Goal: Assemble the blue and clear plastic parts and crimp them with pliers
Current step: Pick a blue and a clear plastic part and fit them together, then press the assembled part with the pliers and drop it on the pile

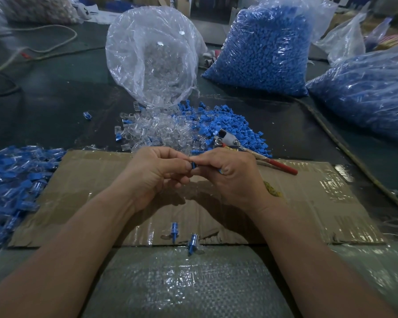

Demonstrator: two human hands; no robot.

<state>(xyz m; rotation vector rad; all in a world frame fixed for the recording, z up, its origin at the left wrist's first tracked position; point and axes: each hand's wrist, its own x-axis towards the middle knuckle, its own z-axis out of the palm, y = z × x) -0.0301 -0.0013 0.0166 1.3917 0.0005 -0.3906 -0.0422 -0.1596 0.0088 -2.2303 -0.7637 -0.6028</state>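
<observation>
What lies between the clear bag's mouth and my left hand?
Head view: a spilled pile of clear parts, a few blue among them, lies between clear bag and left hand.

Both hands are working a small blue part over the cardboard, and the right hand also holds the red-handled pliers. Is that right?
Not quite. In the head view the red-handled pliers lie unheld beyond the right hand, handles on the cardboard. The left hand and right hand do work the small blue part over it.

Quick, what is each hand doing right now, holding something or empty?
Left hand: fingers curled, pinching one end of the small blue part.
Right hand: pinching the other end of it.
</observation>
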